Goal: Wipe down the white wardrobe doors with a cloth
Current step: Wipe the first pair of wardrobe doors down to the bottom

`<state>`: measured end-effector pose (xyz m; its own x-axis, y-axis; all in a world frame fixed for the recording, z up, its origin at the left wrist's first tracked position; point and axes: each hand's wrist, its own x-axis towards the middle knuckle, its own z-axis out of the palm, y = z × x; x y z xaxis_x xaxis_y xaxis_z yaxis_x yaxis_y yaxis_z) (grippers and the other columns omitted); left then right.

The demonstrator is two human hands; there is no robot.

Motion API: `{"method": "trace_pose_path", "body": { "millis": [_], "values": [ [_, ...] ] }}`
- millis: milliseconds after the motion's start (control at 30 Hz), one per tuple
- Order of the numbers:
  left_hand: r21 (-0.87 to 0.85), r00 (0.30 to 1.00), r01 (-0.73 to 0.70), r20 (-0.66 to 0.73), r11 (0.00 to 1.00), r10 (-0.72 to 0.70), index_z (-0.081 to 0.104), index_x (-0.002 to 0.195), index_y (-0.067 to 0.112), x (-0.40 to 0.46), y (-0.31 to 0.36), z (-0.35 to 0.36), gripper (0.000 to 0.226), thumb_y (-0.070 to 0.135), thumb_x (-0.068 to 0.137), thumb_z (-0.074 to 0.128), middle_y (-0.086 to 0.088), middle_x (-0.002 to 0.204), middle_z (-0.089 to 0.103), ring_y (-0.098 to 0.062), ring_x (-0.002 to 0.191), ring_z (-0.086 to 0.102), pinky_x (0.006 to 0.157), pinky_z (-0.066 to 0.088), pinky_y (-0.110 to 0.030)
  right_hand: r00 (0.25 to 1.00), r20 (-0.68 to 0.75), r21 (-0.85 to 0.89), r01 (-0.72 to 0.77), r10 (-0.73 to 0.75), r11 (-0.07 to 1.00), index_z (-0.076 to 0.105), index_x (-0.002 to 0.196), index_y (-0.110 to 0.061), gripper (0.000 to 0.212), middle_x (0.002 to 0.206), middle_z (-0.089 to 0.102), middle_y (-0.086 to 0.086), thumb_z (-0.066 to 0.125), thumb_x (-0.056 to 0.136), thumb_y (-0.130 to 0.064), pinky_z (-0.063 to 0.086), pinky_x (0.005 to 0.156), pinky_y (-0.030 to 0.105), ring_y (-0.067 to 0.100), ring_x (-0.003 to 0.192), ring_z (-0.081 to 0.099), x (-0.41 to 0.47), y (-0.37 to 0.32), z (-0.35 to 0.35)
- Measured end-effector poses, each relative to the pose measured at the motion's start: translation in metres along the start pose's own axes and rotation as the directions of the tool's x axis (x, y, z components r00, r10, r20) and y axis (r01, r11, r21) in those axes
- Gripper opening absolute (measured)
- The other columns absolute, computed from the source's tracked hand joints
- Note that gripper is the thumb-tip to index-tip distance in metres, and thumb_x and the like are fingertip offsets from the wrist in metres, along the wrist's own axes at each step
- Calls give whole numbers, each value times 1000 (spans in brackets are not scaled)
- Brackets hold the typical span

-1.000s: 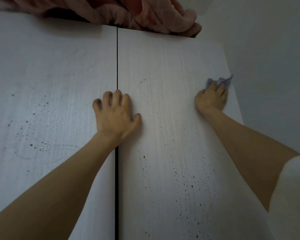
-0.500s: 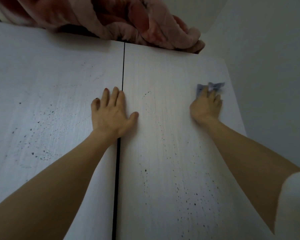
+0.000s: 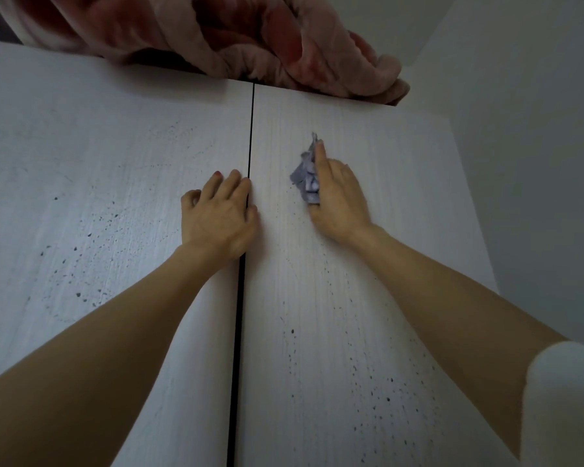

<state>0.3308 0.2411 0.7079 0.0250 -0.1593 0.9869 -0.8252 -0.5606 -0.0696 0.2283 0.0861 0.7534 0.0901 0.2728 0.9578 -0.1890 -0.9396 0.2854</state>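
Two white wardrobe doors fill the view, the left door (image 3: 91, 183) and the right door (image 3: 378, 264), split by a thin dark gap. Both carry scattered dark specks. My left hand (image 3: 220, 217) rests flat against the left door at the gap, its fingers straight and its thumb side over the seam. My right hand (image 3: 338, 200) holds a crumpled blue-grey cloth (image 3: 305, 176) against the upper part of the right door, a short way right of the gap. The cloth sticks out on the hand's left side.
A pink and red blanket (image 3: 250, 42) lies bunched on top of the wardrobe and overhangs the doors' upper edge. A plain grey wall (image 3: 526, 129) runs along the right side of the wardrobe.
My right hand has swept the cloth leftward across the right door, from near its right edge toward the central gap. The left hand has stayed at the seam.
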Motion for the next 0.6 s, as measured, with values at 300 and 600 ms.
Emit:
{"method": "trace_pose_path", "body": {
  "millis": [300,600],
  "values": [
    [14,1000,-8,7,1000,8,23,146,18,-6,-1,6,53,31,97,33,2,156,16,-19,144,6,112,8,-42,896,-155,-14,-423,416,906,37,140,-2,61,140,43,14,44,80,9,21,114,41,33,131,36,2,39,-10],
    [-130,999,43,23,991,-40,25,147,20,-1,-8,3,52,23,97,37,3,157,16,-14,144,5,114,3,-36,979,114,44,166,-170,985,34,143,-11,59,149,35,5,48,88,4,3,115,29,22,141,25,-18,-24,12]
  ]
}}
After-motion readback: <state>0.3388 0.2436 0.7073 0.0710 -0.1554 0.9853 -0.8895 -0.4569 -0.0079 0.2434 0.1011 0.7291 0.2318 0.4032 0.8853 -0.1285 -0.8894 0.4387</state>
